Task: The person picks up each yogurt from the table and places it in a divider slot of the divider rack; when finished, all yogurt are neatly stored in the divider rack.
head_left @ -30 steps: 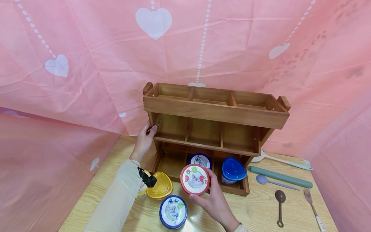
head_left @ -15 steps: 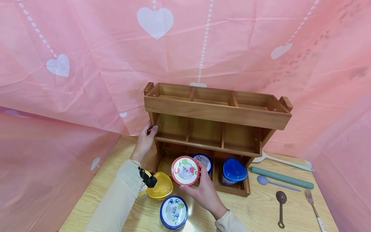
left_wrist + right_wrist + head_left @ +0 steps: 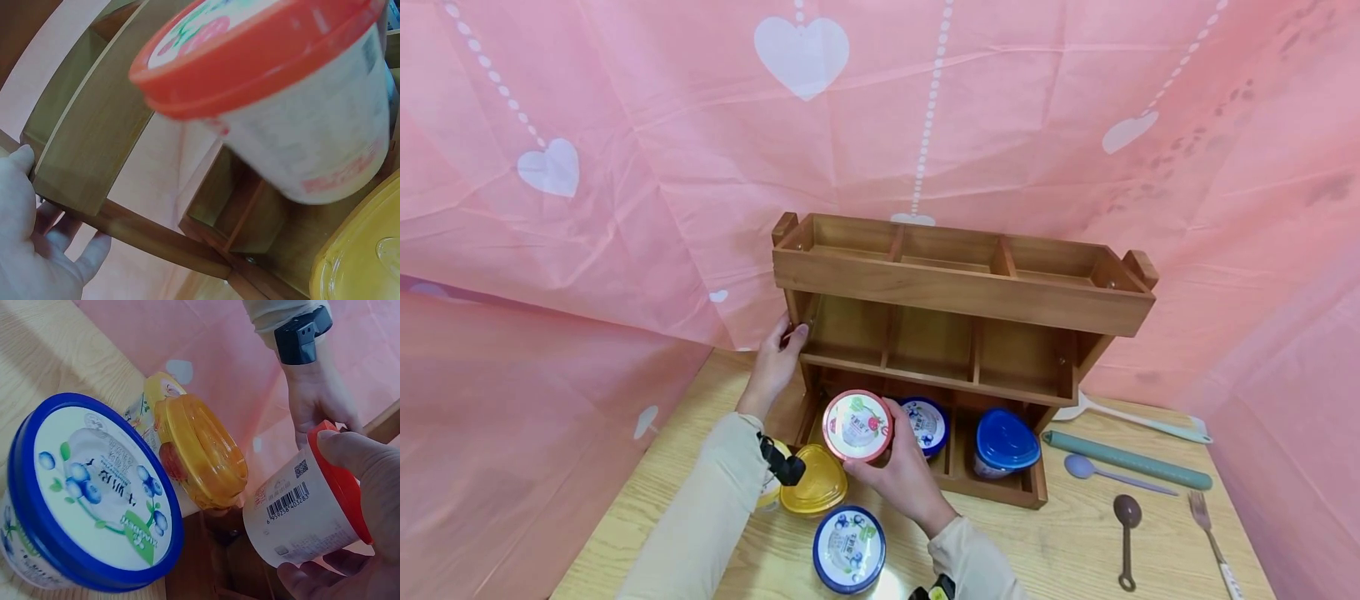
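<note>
In the head view my right hand (image 3: pixel 904 473) grips a tub with a red lid (image 3: pixel 857 426) and a strawberry picture, held in front of the rack's bottom tier at its left compartment. A barcode shows on the white side of the tub (image 3: pixel 300 506) in the right wrist view. With fingers curled round its left side post, my left hand (image 3: pixel 772 367) holds the three-tier wooden rack (image 3: pixel 955 287). A blue-lidded tub (image 3: pixel 928 423) stands in the bottom middle compartment. Another tub with a blue triangular lid (image 3: pixel 1006 440) occupies the bottom right one.
Before the rack stand a round blueberry tub (image 3: pixel 849 550), a yellow triangular-lidded tub (image 3: pixel 814 480) and a yellow round tub (image 3: pixel 772 483) partly behind my wrist. At right lie a spatula (image 3: pixel 1131 417), green rod (image 3: pixel 1127 458), lilac spoon (image 3: pixel 1116 473), brown spoon (image 3: pixel 1126 533) and fork (image 3: pixel 1212 537).
My right hand has carried the red-lidded tub leftward and a little up, from before the middle compartment to the left one. My left hand stays on the rack's post.
</note>
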The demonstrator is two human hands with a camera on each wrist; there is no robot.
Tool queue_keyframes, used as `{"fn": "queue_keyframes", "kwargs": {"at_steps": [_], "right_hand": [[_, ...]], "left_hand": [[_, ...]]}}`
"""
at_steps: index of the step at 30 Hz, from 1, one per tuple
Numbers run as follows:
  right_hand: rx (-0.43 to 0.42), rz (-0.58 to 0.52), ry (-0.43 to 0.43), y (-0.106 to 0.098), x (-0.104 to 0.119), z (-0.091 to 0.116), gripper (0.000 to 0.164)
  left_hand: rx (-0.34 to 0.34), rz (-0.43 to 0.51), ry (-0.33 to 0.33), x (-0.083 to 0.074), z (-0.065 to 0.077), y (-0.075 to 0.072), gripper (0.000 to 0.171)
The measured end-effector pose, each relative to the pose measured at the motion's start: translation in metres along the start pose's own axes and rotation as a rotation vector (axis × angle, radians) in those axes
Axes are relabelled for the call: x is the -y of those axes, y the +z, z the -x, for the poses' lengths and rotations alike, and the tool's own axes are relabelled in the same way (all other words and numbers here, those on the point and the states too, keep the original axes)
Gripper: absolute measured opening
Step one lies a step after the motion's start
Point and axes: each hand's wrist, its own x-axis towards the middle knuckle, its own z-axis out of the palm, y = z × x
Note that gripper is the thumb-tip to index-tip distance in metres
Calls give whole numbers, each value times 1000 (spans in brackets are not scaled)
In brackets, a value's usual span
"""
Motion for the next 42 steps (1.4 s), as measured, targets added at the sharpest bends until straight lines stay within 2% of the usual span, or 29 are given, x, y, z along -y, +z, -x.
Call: {"fn": "queue_keyframes", "kwargs": {"at_steps": [7, 19, 34, 39, 42], "right_hand": [[24, -7, 1, 10, 0, -11, 101], [-15, 7, 19, 23, -4, -30, 102], [-9, 3, 44, 40, -12, -53, 99], [-18, 30, 63, 43, -17, -58, 99], [-16, 48, 77, 45, -22, -62, 100]], "left_hand": [[-10, 0, 3, 1, 0, 0, 53], [3, -16, -16, 2, -1, 1, 56], [-4, 57, -14, 5, -3, 2, 54], [1, 73, -37, 0, -2, 1, 54], [14, 69, -53, -15, 5, -1, 54]]}}
